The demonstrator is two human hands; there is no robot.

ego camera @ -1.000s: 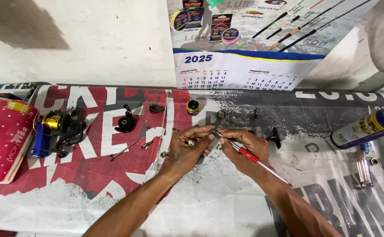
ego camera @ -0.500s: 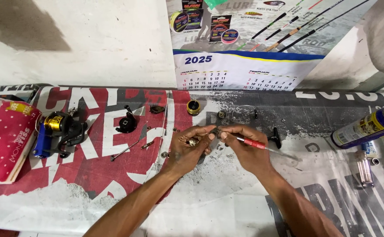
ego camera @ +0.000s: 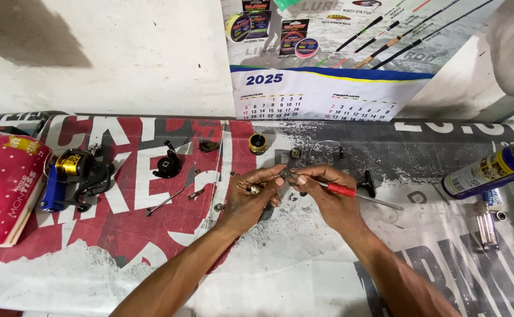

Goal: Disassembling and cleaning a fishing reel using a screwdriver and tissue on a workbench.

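Moved: hands barely shift, same spot on desk (ego camera: 304,276)
Left hand (ego camera: 251,196): grip pinches small metal part (ego camera: 254,189)
Right hand (ego camera: 327,196): grip clenches red-handled screwdriver (ego camera: 351,192)

Tiny metal part (ego camera: 256,189) mostly hidden by fingers (ego camera: 271,176), spray can (ego camera: 492,170) cut off at right edge

The red-handled tool (ego camera: 342,189) in the right hand (ego camera: 327,196) now lies flatter, nearly level.

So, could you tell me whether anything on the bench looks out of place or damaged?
Nothing looks damaged or spilled. The fishing reel lies partly stripped, with small parts such as a black cap and gold ring loose across the printed banner. The spray can lies on its side, which seems stable.
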